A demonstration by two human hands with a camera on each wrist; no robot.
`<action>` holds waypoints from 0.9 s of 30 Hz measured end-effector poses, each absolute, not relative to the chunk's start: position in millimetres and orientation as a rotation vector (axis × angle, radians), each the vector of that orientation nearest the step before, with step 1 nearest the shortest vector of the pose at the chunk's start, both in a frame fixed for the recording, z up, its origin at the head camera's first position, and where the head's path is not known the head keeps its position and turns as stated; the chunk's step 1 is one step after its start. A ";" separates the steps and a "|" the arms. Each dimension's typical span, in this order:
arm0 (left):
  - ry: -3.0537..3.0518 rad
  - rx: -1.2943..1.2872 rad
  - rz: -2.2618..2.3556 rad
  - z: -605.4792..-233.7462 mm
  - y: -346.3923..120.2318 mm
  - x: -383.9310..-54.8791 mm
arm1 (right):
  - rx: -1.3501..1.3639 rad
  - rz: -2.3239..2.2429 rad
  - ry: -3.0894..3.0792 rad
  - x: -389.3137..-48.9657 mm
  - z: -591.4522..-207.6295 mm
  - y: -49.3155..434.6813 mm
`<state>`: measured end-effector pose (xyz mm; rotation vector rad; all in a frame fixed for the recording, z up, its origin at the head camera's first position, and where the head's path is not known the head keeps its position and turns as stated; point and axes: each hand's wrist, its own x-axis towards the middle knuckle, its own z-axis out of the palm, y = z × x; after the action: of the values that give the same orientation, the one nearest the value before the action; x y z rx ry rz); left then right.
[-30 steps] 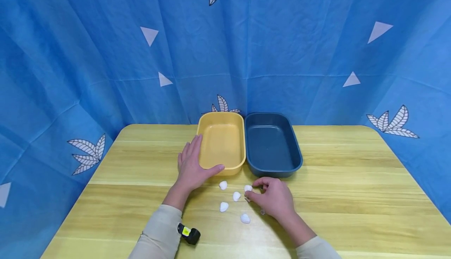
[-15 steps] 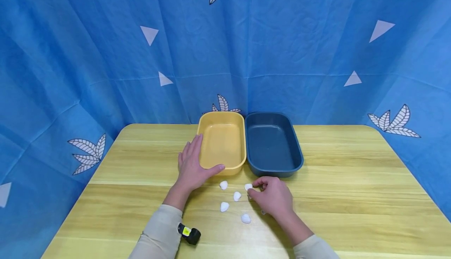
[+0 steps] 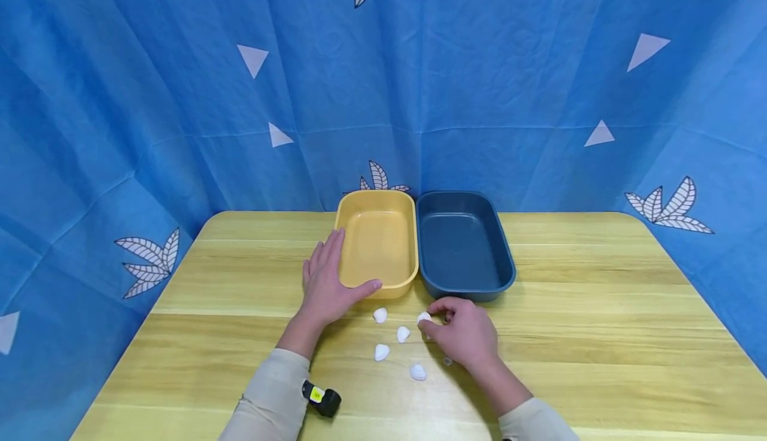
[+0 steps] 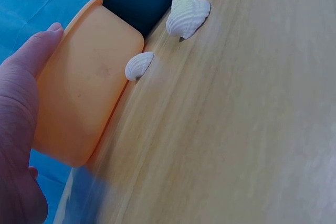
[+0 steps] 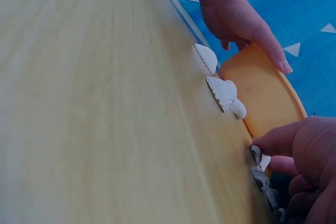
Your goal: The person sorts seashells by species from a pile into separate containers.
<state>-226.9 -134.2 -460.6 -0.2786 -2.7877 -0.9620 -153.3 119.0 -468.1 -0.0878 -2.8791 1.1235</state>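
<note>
A yellow plastic tub (image 3: 376, 244) and a dark blue tub (image 3: 464, 248) stand side by side at the table's back. With thumb stretched along the front and fingers straight along the left side, my left hand (image 3: 326, 291) rests on the yellow tub. My right hand (image 3: 467, 334), in front of the blue tub, pinches a white seashell (image 3: 423, 316) between thumb and forefinger. Loose white shells lie left of it, including one shell (image 3: 417, 372) nearer me and another (image 3: 380, 316) by the yellow tub. Several small grey pieces (image 5: 261, 178) sit partly hidden under the right hand.
The wooden table (image 3: 599, 321) extends to both sides. A blue patterned curtain (image 3: 479, 81) hangs behind its back edge. A black wrist camera (image 3: 323, 399) is strapped on the left sleeve.
My right hand has shifted very slightly, with the shell at its fingertips moving a little too. The left hand, the tubs and the loose shells stay put.
</note>
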 end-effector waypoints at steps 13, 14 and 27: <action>-2.791 -0.275 -0.949 -461.5 -134.0 -227.0 | -0.090 1.185 -2.894 -155.2 -466.9 121.6; -2.789 -0.277 -0.950 -461.2 -133.8 -226.8 | -0.085 1.168 -2.899 -155.4 -467.6 121.7; -2.782 -0.279 -0.942 -460.0 -133.1 -225.9 | 0.011 1.070 -2.930 -155.7 -470.2 123.4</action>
<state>-225.9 -133.1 -460.0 -0.2795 -2.7818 -0.9419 -155.7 123.4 -470.2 0.0114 -2.9296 1.0702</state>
